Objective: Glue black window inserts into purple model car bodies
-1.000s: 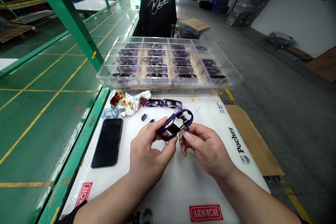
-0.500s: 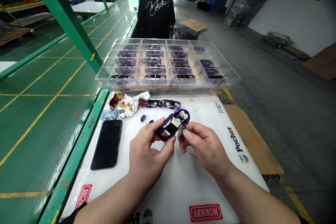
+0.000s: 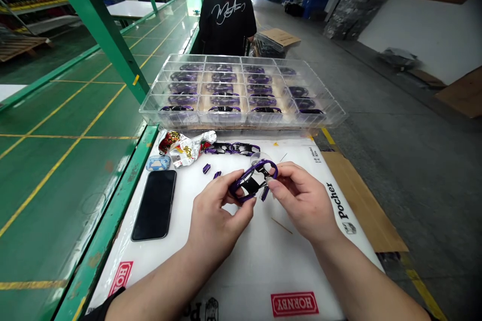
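My left hand (image 3: 222, 208) is closed around the left end of a purple oval plastic frame (image 3: 251, 185) with black inner parts, its thumb pressing the lower rim. At the frame's right end, my right hand (image 3: 301, 198) pinches the rim between thumb and fingers. A small dark purple piece (image 3: 265, 193) hangs just under the right thumb tip; whether it is attached or held I cannot tell. Beyond the left fingers lie two loose small purple pieces, one piece (image 3: 207, 168) farther left and another piece (image 3: 217, 175) nearer the hand. Two similar frames (image 3: 232, 148) lie end to end behind.
A clear divided tray (image 3: 241, 119) of purple frames stands at the table's far edge. A phone (image 3: 154, 205), a blue patterned case (image 3: 158, 163) and a crumpled wrapper (image 3: 188, 149) lie left. A thin stick (image 3: 281, 225) lies right. A co-worker (image 3: 228, 17) sits ahead.
My right hand has moved up onto the frame's right end; before, it pinched the small purple piece below the frame. The frame has shifted slightly right, and the thin stick shows more fully.
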